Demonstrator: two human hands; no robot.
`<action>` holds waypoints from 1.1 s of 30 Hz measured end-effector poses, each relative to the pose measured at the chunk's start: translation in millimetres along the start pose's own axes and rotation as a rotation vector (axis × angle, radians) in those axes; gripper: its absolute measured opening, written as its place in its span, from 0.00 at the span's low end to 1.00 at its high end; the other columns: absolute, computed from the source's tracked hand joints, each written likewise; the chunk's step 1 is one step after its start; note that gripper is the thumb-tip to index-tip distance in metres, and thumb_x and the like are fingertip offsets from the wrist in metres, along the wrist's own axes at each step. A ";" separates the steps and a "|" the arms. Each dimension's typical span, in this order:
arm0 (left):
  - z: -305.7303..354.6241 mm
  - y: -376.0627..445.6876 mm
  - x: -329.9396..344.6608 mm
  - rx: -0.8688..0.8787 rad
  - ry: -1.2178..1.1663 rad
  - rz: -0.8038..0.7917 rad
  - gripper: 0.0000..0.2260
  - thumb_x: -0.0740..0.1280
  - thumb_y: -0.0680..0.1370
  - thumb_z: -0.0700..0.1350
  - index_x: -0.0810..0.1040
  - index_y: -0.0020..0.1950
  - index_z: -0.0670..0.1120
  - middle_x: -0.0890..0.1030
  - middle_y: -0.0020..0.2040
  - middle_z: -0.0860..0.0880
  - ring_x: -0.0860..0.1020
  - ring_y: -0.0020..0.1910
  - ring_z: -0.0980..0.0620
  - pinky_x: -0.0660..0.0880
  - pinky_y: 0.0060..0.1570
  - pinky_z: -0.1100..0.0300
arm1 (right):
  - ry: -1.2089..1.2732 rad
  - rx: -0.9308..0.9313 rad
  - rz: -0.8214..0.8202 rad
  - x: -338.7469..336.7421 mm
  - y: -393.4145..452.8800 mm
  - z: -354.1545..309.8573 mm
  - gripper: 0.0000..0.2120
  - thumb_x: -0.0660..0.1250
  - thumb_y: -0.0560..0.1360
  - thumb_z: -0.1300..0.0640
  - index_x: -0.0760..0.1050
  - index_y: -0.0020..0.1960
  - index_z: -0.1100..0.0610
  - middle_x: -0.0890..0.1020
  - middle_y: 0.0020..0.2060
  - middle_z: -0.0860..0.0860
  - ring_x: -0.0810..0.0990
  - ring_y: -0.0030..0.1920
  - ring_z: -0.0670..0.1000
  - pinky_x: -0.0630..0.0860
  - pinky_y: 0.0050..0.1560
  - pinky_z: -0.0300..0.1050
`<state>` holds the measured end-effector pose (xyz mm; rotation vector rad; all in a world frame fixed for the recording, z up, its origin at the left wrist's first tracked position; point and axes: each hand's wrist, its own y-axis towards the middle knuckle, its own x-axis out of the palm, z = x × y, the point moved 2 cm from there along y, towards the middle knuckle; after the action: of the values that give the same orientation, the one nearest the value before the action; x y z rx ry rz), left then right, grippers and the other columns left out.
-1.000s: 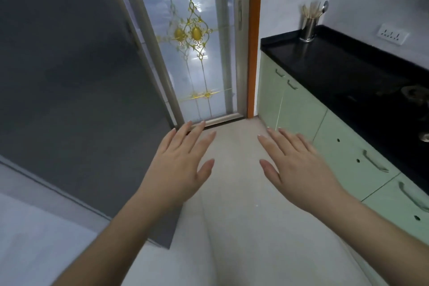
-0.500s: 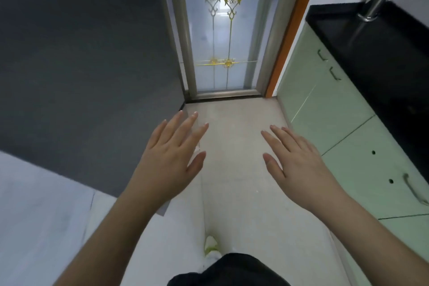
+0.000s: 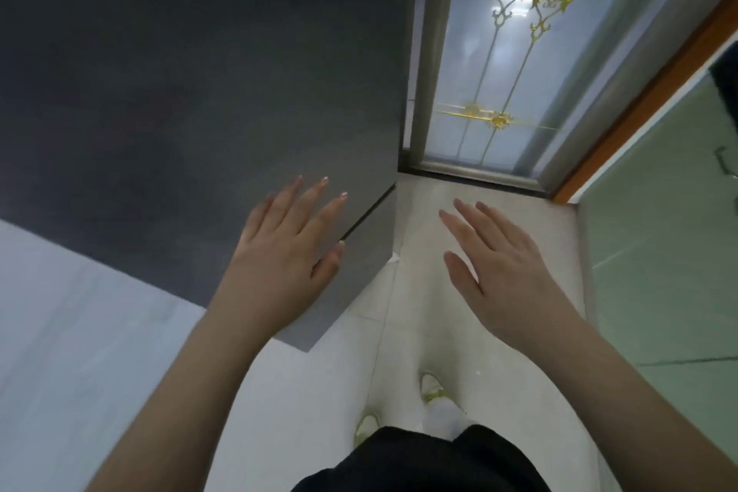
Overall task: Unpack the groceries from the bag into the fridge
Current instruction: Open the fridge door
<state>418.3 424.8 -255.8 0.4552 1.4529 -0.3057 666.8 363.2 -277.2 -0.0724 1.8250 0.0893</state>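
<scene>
Both hands, left hand [image 3: 287,252] and right hand [image 3: 499,264], hover flat before the fridge [image 3: 199,92].

Far centre: a frosted glass door [image 3: 515,64] with gold ornamental scrollwork, set in a metal frame [image 3: 425,52]; an orange jamb [image 3: 639,104] borders its right side. Right: pale green cabinet fronts [image 3: 663,252]. Near: light tiled floor [image 3: 411,292], two pale shoes [image 3: 432,387], dark clothing [image 3: 419,459]. Left: white wall [image 3: 72,332].
</scene>
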 end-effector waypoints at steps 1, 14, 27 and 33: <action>-0.3 0.1 0.7 -0.029 0.027 0.007 0.25 0.52 0.79 0.56 0.62 0.76 0.51 0.63 0.76 0.48 0.57 0.76 0.46 0.52 0.73 0.48 | -0.009 -0.059 -0.008 1.2 12.6 1.5 0.27 0.45 0.81 0.43 0.56 0.77 0.50 0.59 0.77 0.50 0.52 0.77 0.52 0.45 0.74 0.46; 7.3 -80.6 -9.2 -0.592 0.084 0.104 0.24 0.53 0.81 0.56 0.64 0.75 0.50 0.67 0.74 0.49 0.59 0.76 0.48 0.54 0.74 0.50 | 0.093 -0.633 -0.087 2.5 105.9 -40.2 0.28 0.46 0.79 0.43 0.57 0.77 0.51 0.60 0.76 0.49 0.53 0.77 0.50 0.53 0.74 0.50; -2.8 -163.2 -43.3 -0.860 0.144 0.251 0.25 0.52 0.81 0.57 0.60 0.77 0.51 0.64 0.76 0.49 0.58 0.76 0.46 0.52 0.74 0.50 | 0.120 -1.054 0.051 -10.8 91.0 -164.6 0.26 0.53 0.80 0.47 0.62 0.75 0.54 0.63 0.75 0.51 0.58 0.76 0.53 0.60 0.73 0.53; -19.5 -183.3 -71.1 -0.855 0.171 0.375 0.25 0.54 0.80 0.56 0.61 0.76 0.50 0.65 0.75 0.48 0.60 0.75 0.46 0.56 0.73 0.49 | -0.005 -1.193 0.182 -39.5 88.1 -225.0 0.24 0.55 0.81 0.50 0.62 0.75 0.55 0.63 0.75 0.53 0.58 0.76 0.55 0.56 0.74 0.55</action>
<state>308.4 268.0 -206.9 0.0416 1.4797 0.6552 451.7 428.6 -180.2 -0.7312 1.5360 1.2852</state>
